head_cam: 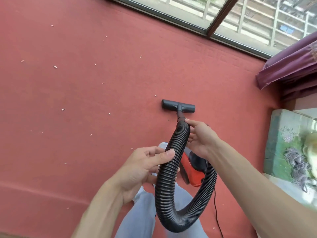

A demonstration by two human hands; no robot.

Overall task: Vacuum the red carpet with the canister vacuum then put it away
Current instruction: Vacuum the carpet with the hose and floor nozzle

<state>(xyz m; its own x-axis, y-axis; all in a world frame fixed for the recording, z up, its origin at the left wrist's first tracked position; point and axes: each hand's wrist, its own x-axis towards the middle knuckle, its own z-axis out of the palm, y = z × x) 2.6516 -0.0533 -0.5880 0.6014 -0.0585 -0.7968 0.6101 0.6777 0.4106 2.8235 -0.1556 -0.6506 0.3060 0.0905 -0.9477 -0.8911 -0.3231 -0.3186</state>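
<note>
Black ribbed hose (164,186) is held in both hands above the red carpet (85,83).

The left hand (144,167) is wrapped around the hose at mid-length, with the thumb laid across the top and the fingers curled beneath. The right hand (200,136) is closed on the upper end of the hose, just behind the short tube of the floor nozzle (178,106). The nozzle is set flat on the carpet, ahead of the hands. The hose is looped down over legs in pale jeans (142,217) and back up to the red and black canister (193,172), which is seen below the right wrist. A thin black cord (216,212) is trailed across the carpet from that side. Pale scraps (54,66) are scattered over the carpet, mostly left of the nozzle. A window (188,7) is seen along the far edge, and a purple curtain (291,66) at the right.
</note>
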